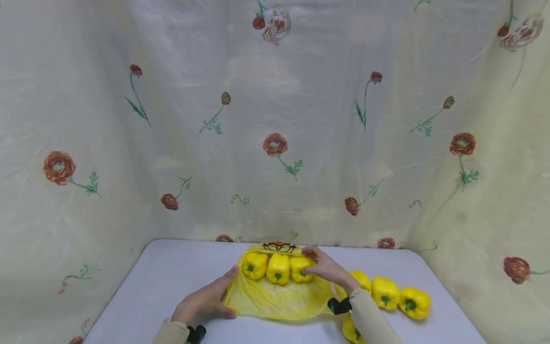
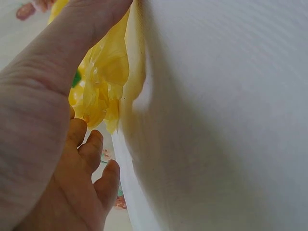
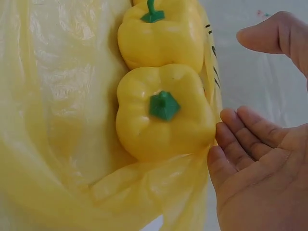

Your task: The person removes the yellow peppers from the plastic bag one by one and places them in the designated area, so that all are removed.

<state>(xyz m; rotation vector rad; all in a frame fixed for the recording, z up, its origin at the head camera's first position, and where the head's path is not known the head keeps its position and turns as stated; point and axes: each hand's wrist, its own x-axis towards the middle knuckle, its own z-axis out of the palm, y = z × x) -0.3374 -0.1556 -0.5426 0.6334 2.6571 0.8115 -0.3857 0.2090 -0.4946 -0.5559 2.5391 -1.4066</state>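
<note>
A yellow plastic bag (image 1: 279, 303) with a dark printed design lies on the table, its mouth spread toward me. Three yellow bell peppers with green stems, left (image 1: 255, 265), middle (image 1: 278, 268) and right (image 1: 301, 268), sit side by side inside it. At the bag's left edge is my left hand (image 1: 208, 297), fingers extended and thumb apart. My right hand (image 1: 326, 266) is at the bag's far right corner. In the right wrist view its straight fingertips meet the bag beside the nearest pepper (image 3: 137, 127), thumb held away.
More yellow bell peppers stand on the white table (image 1: 163, 277) to the right, among them one at the right end (image 1: 414, 303) and one beside it (image 1: 385, 292). Another pepper (image 1: 351, 329) is partly hidden by my right forearm. A flowered curtain (image 1: 318, 191) encloses the back and sides.
</note>
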